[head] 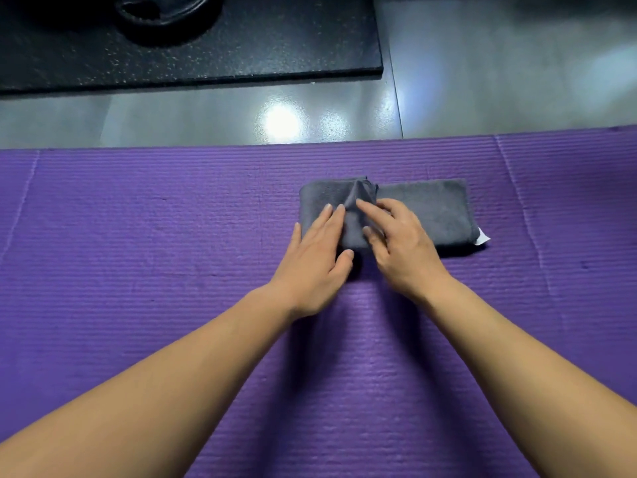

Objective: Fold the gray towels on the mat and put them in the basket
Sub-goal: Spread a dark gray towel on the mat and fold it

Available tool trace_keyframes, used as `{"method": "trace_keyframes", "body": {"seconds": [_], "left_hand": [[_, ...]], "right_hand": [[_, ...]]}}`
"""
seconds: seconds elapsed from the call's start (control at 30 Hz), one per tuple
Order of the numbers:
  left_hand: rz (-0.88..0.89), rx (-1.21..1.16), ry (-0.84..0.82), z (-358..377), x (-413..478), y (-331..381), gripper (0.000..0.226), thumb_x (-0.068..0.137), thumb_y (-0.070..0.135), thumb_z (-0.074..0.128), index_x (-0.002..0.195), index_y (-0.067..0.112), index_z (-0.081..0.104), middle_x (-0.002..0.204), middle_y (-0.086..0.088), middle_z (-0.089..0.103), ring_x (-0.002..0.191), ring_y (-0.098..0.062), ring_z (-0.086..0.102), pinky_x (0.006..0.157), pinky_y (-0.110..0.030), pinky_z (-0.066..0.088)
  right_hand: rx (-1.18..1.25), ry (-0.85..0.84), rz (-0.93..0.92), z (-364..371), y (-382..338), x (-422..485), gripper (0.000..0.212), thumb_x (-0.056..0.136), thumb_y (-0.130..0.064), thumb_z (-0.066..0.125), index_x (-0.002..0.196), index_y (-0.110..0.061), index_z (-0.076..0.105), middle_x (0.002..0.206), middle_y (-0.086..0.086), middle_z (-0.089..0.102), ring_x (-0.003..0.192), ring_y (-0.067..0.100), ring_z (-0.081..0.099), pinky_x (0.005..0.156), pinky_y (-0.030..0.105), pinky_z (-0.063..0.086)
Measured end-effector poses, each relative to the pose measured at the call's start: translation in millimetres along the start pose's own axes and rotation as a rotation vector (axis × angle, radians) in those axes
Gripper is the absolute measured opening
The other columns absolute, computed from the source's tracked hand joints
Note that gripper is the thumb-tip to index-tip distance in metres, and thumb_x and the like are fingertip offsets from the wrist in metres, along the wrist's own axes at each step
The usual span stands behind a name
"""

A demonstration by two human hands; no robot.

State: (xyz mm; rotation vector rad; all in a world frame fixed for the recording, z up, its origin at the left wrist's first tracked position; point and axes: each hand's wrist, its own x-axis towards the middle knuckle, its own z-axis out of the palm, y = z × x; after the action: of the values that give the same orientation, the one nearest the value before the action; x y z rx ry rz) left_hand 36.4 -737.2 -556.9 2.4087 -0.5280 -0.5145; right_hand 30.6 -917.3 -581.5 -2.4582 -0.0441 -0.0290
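- Purple mat [172, 305] up close.
- Left hand [315, 257]: fingers straight, together, pinning the fold, prob so it stays.
- Right hand [400, 246]: fingers apart, tips on the flap.
- Gray towel [431, 208] half-folded mid-mat; no basket visible.
- Black mat [241, 46] in the bg.

**Covered and cut off**

The left hand [315, 260] and right hand [400, 250] are covering the middle of the gray towel [434, 208] beneath their fingers [331, 222]. Right of the fingers, a white tag [482, 237] is showing too small to read. Far beyond them to the left, a blurred dark round object [165, 12] is running off the top edge.
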Motion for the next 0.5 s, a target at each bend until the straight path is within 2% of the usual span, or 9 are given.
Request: {"method": "trace_keyframes", "body": {"seconds": [0.07,0.13,0.17,0.23,0.33,0.4,0.43,0.5], "left_hand": [[-0.001,-0.152,0.081,1,2,-3,0.067,0.101,0.037,0.046,0.160,0.014,0.023,0.167,-0.003,0.022,0.155,-0.010,0.010,0.127,-0.042,0.010],[0.028,-0.153,0.257,0,3,-6,0.062,0.093,0.037,0.058,0.148,0.010,0.046,0.155,-0.010,0.043,0.147,-0.022,0.033,0.124,-0.036,0.022],[0.019,-0.119,0.351,0,5,-7,0.058,0.090,0.034,0.065,0.140,0.008,0.053,0.147,-0.011,0.050,0.140,-0.026,0.041,0.121,-0.032,0.024],[-0.093,-0.117,0.447,-6,11,-7,0.056,0.086,0.028,0.075,0.134,0.008,0.055,0.136,-0.011,0.052,0.130,-0.029,0.047,0.116,-0.030,0.028],[-0.366,-0.263,0.385,-18,24,-4,0.071,0.081,0.032,0.080,0.140,0.013,0.045,0.130,-0.010,0.053,0.120,-0.028,0.055,0.109,-0.041,0.042],[-0.526,-0.320,0.291,-26,31,-1,0.075,0.079,0.040,0.082,0.138,0.015,0.042,0.122,-0.008,0.061,0.111,-0.027,0.062,0.099,-0.042,0.050],[-0.588,-0.384,0.258,-29,32,-1,0.067,0.079,0.039,0.083,0.130,0.014,0.047,0.114,-0.007,0.064,0.104,-0.026,0.065,0.093,-0.041,0.054],[-0.660,-0.637,0.194,-35,31,1,0.039,0.080,0.027,0.086,0.102,0.011,0.058,0.097,-0.006,0.068,0.090,-0.025,0.070,0.082,-0.042,0.060]], "right_hand": [[-0.046,-0.041,0.061,1,0,0,0.054,0.096,-0.043,0.040,0.144,-0.023,0.055,0.137,0.008,0.055,0.118,0.033,0.052,0.103,0.055,0.043],[-0.062,-0.059,0.091,1,-2,1,0.053,0.098,-0.039,0.042,0.147,-0.022,0.050,0.138,0.006,0.054,0.118,0.033,0.049,0.103,0.057,0.042],[-0.059,-0.072,0.100,0,-3,2,0.052,0.100,-0.035,0.044,0.150,-0.021,0.046,0.139,0.005,0.053,0.119,0.032,0.048,0.103,0.057,0.041],[-0.069,-0.112,0.125,-2,-5,6,0.052,0.103,-0.029,0.047,0.154,-0.020,0.039,0.141,0.004,0.049,0.123,0.031,0.044,0.106,0.057,0.038],[-0.124,-0.165,0.161,-5,-10,7,0.057,0.104,-0.029,0.045,0.158,-0.021,0.028,0.147,0.003,0.042,0.128,0.031,0.040,0.108,0.052,0.035],[-0.141,-0.192,0.184,-7,-14,8,0.058,0.105,-0.030,0.043,0.159,-0.021,0.023,0.149,0.002,0.039,0.130,0.031,0.038,0.107,0.050,0.033],[-0.148,-0.199,0.191,-8,-16,9,0.058,0.105,-0.030,0.042,0.159,-0.022,0.022,0.149,0.002,0.039,0.130,0.031,0.038,0.108,0.050,0.032],[-0.148,-0.204,0.204,-8,-19,10,0.057,0.105,-0.030,0.041,0.159,-0.022,0.024,0.147,0.002,0.039,0.130,0.030,0.038,0.108,0.050,0.033]]}}
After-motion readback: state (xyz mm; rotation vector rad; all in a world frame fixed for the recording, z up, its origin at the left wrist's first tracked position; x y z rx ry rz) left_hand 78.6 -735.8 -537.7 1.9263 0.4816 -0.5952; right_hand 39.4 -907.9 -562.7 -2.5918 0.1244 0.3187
